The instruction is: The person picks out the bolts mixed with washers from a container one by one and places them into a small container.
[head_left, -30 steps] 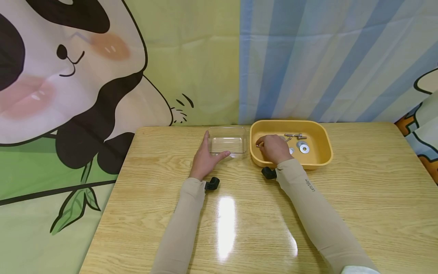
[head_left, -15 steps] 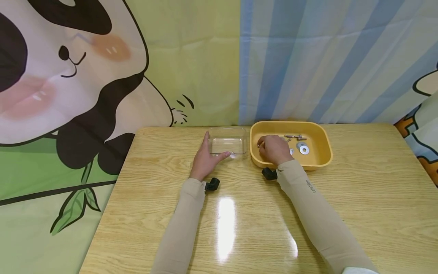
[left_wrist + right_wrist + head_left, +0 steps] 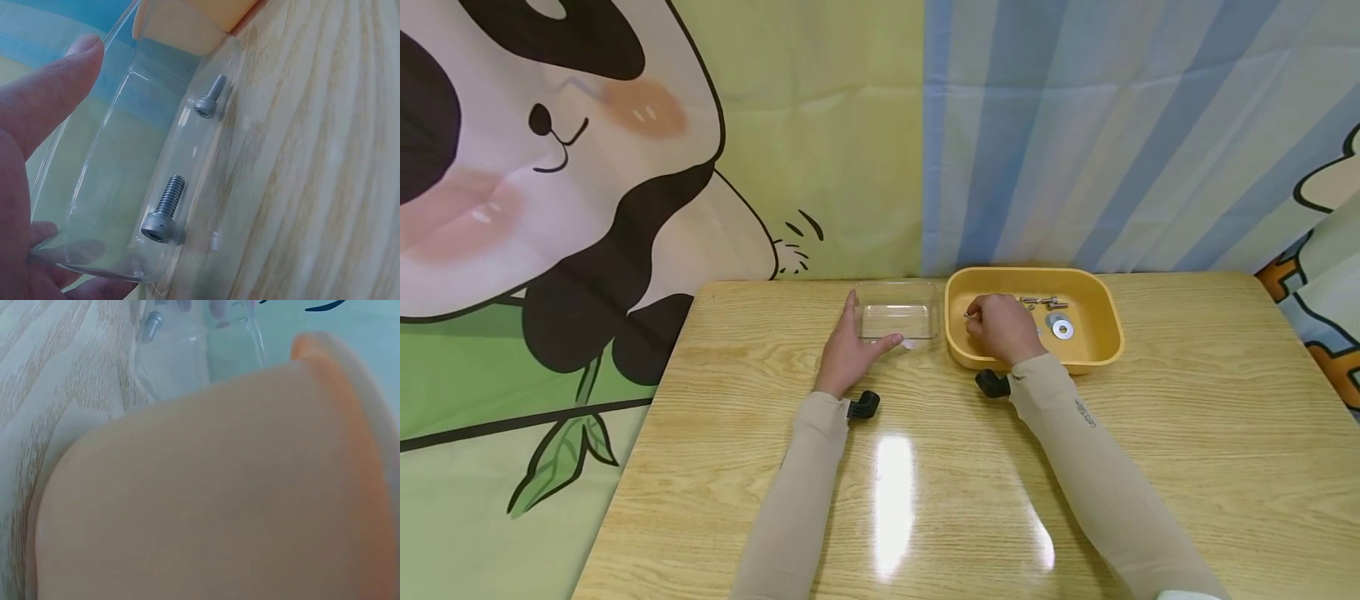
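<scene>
Your right hand (image 3: 1007, 327) is inside the yellow bin (image 3: 1075, 364), at its nine o'clock end, thumb and fingertips drawn together and pinching what looks like a small bright piece (image 3: 967, 316). It is too small to identify, and the bin's wall fills most of the right wrist view, so judge your grip from above. It is best to settle the pinch near the piece's middle before lifting, then clear the rim with room to spare; a knock there could shake it loose.

Your left hand (image 3: 847, 350) has thumb and fingers spread in a wide V about the seven o'clock corner of the clear box (image 3: 897, 321), thumb along its six o'clock side. A light touch should do, as the box would probably slide if pushed.

The box stands on the table (image 3: 955, 492) near twelve o'clock from you, the bin just beside it at one. Inside the box, two socket-head screws (image 3: 164, 212) lie apart along the six o'clock wall. In the bin, loose screws (image 3: 1057, 306) lie towards twelve o'clock and overlapping washers (image 3: 1056, 330) towards three. Your right hand hides whatever is beneath it.
</scene>
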A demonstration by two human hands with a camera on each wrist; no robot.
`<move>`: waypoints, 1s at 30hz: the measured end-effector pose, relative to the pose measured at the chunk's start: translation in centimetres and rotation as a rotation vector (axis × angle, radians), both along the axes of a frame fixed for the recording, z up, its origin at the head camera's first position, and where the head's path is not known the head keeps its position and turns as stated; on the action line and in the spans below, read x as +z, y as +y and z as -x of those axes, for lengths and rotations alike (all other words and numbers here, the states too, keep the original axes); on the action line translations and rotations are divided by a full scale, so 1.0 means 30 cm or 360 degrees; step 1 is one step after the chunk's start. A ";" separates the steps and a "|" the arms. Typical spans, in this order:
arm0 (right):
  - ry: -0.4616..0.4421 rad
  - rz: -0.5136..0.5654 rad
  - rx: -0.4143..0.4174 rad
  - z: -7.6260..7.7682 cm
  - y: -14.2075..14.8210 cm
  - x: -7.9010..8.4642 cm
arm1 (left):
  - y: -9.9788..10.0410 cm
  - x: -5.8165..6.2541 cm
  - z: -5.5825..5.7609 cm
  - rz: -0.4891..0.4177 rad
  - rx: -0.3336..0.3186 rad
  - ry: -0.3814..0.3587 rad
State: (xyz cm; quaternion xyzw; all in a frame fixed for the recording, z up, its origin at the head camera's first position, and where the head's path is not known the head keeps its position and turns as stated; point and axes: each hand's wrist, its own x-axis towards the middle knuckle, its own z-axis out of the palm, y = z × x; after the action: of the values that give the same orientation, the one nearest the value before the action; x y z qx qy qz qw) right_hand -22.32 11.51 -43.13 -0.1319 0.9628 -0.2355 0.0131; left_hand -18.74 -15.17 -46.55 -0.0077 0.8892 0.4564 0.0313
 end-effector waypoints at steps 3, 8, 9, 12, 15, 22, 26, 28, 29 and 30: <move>0.0018 -0.0003 0.0002 -0.007 -0.001 0.004 | -0.003 -0.002 -0.001 0.0009 0.0000 -0.0001; 0.0064 0.0001 0.0007 -0.017 -0.002 0.006 | -0.006 -0.005 0.000 0.0020 -0.0001 0.0004; 0.0077 0.0002 0.0007 -0.019 -0.002 0.006 | -0.005 -0.004 0.000 0.0018 0.0002 0.0000; 0.0124 0.0014 0.0011 -0.022 -0.003 0.006 | -0.005 -0.004 0.001 0.0016 0.0004 -0.0010; 0.0177 0.0033 0.0017 -0.026 -0.008 0.008 | -0.003 -0.003 0.003 0.0015 0.0006 -0.0011; 0.0250 0.0090 0.0023 -0.042 -0.025 0.018 | -0.006 -0.003 0.003 0.0003 -0.0006 -0.0016; 0.0307 0.0111 0.0039 -0.048 -0.035 0.020 | -0.006 -0.002 0.003 -0.0002 -0.0012 -0.0013; 0.0349 0.0118 0.0048 -0.050 -0.040 0.020 | -0.006 -0.002 0.003 -0.0004 -0.0012 -0.0010; 0.0372 0.0117 0.0054 -0.051 -0.043 0.021 | -0.006 -0.002 0.003 -0.0003 -0.0013 -0.0010; 0.0395 0.0117 0.0059 -0.052 -0.046 0.022 | -0.006 -0.003 0.003 -0.0003 -0.0012 -0.0011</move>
State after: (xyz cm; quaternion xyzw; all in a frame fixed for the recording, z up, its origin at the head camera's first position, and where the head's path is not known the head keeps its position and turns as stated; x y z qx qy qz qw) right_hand -20.75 10.13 -42.47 -0.1781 0.9451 -0.2523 -0.1065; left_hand -18.84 -15.36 -46.63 -0.0059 0.8887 0.4571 0.0361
